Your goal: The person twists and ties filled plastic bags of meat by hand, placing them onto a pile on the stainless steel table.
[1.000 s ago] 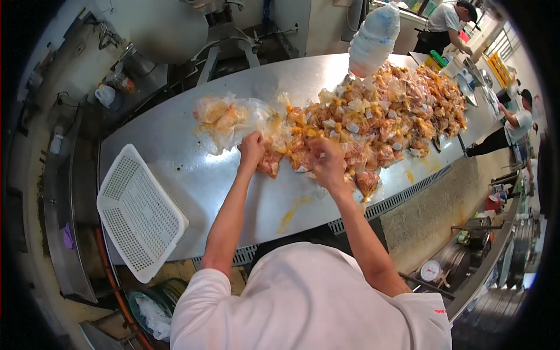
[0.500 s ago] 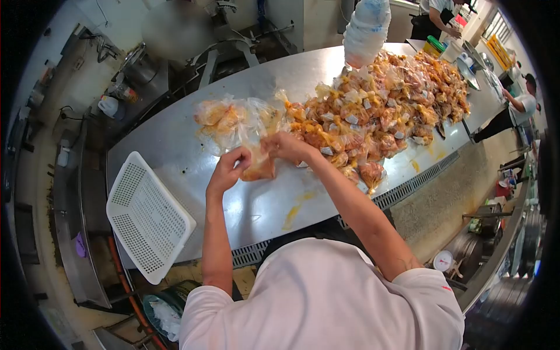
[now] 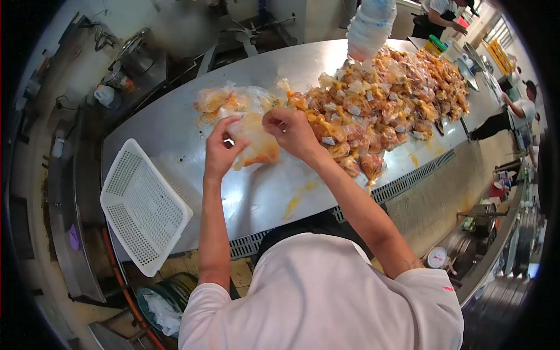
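Note:
A clear plastic bag (image 3: 258, 150) with orange-yellow food in its lower part is between my hands, above the metal table. My left hand (image 3: 224, 149) pinches the bag's upper left edge, thumb and fingers curled into a ring. My right hand (image 3: 290, 132) is closed at the upper right edge, its fingertips partly hidden. Just beyond lie more bags of orange, marinated-looking pieces (image 3: 219, 100). To the right spreads a big heap of similar knotted bags (image 3: 373, 108), several with small white labels.
A white perforated plastic basket (image 3: 146, 207) stands at the table's left edge. A tall stack wrapped in clear plastic (image 3: 370, 29) rises behind the heap. The steel table (image 3: 245, 204) has yellow smears near its front. Two people work at the far right. A bin (image 3: 160, 309) stands below left.
Both hands have risen and moved slightly away from me, lifting the bag's top. The bag's mouth is spread wider between them, and its filled bottom has shifted a little.

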Tool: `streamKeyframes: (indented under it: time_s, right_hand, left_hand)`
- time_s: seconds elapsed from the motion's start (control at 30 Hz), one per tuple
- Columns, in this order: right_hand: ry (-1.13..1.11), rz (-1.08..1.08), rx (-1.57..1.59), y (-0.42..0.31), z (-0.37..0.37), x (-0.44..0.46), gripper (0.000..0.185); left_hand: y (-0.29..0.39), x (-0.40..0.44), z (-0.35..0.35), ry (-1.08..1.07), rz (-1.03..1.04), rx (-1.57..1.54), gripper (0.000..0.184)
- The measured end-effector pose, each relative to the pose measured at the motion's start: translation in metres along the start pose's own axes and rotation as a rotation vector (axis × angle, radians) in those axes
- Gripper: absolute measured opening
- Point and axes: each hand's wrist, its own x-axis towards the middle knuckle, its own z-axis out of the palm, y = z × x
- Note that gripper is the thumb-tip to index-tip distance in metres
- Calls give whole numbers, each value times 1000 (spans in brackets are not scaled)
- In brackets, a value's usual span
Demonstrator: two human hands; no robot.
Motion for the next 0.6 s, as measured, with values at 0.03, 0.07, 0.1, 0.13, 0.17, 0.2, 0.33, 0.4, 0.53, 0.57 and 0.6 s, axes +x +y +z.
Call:
streamKeyframes:
  time_s: [0.03,0.07,0.1,0.13,0.17,0.2,0.33,0.4,0.53,0.57,0.6]
  right_hand:
    - [3,16,124,-8,4,-1,13]
    - [4,26,248,-13,5,-1,14]
    - [-97,-47,233,-13,1,1,28]
    - [-92,-54,229,-13,-2,1,28]
    - [0,-102,244,-12,-7,-1,39]
    - [89,-143,257,-11,-13,-5,51]
    - [-235,31,110,15,-18,-13,75]
    - [-422,206,99,29,-7,-9,72]
    - [-44,152,504,44,28,-22,30]
    - [46,259,702,41,32,-22,26]
    - [131,358,906,39,35,-20,23]
  left_hand:
    - [10,1,10,-90,22,161,33]
    - [14,1,16,-173,48,324,29]
    - [15,4,22,-214,62,431,25]
    - [17,10,21,-215,72,431,25]
    - [19,15,21,-200,129,343,23]
    - [21,18,22,-187,179,251,20]
    - [54,31,25,-487,79,-50,20]
    - [52,34,36,-476,170,-36,30]
    - [48,22,54,-239,283,-101,66]
    - [41,17,50,-106,320,123,76]
    - [31,11,46,37,357,350,86]
